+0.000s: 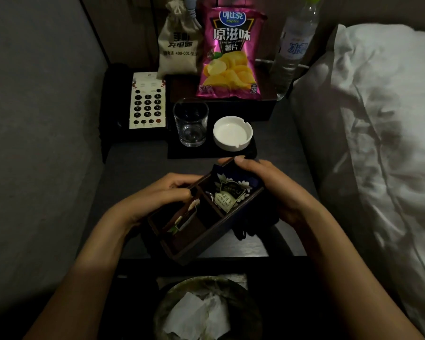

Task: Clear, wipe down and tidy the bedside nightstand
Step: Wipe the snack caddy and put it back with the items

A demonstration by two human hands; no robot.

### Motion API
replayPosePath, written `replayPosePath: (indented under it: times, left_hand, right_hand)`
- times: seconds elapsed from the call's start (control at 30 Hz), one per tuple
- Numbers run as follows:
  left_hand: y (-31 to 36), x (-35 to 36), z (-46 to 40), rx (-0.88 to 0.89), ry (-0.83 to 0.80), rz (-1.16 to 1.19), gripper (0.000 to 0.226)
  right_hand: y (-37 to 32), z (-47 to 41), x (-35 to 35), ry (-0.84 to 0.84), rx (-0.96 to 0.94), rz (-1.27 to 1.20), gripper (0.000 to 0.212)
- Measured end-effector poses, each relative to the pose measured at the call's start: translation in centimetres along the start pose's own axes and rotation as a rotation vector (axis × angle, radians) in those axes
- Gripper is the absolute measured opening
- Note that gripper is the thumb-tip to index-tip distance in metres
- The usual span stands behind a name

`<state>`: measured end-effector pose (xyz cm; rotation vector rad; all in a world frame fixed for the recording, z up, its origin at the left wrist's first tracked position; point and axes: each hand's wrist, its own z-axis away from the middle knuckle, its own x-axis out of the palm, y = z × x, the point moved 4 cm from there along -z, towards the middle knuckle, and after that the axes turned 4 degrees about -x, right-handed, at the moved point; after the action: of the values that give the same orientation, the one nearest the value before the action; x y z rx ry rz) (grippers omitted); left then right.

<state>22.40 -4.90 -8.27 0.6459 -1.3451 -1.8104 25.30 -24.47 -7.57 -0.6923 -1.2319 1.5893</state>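
1. Crowding the nightstand point(138, 165) all over, nothing yet cleared, no wiping cloth in sight; most of the task judged left to do.
2. Standing at the back: chip bag point(231, 55), cloth pouch point(179, 42), water bottle point(293, 47).
3. Lying at the left edge: phone keypad point(147, 101).
4. Gripped from both ends near the front edge: divided wooden box point(206, 231) of tea sachets, tilted, maybe lifted; left hand point(157, 192) curled round one end, right hand point(272, 187) round the other.
5. Sitting side by side on a dark mat mid-table: glass point(190, 123), white ashtray point(232, 133).
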Motion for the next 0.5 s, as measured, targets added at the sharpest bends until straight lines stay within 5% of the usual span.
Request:
replayPosePath:
  times: [0.2, 0.3, 0.4, 0.5]
  left_hand:
    - [0.1, -0.8, -0.4, -0.004, 0.091, 0.015, 0.043]
    - [0.1, -2.3, -0.2, 0.060, 0.239, 0.136, 0.054]
    - [0.8, -3.1, 0.2, 0.102, 0.346, 0.165, 0.042]
    - [0.9, -1.9, 0.0, 0.192, 0.295, 0.013, 0.082]
  right_hand:
    - [-0.6, -0.1, -0.7, 0.113, -0.101, -0.005, 0.030]
    - [-0.9, -0.1, -1.8, 0.298, -0.119, -0.095, 0.025]
    - [-1.1, 0.0, -3.2, 0.472, -0.072, -0.212, 0.039]
    - [-1.1, 0.2, -3.9, 0.549, -0.046, -0.259, 0.048]
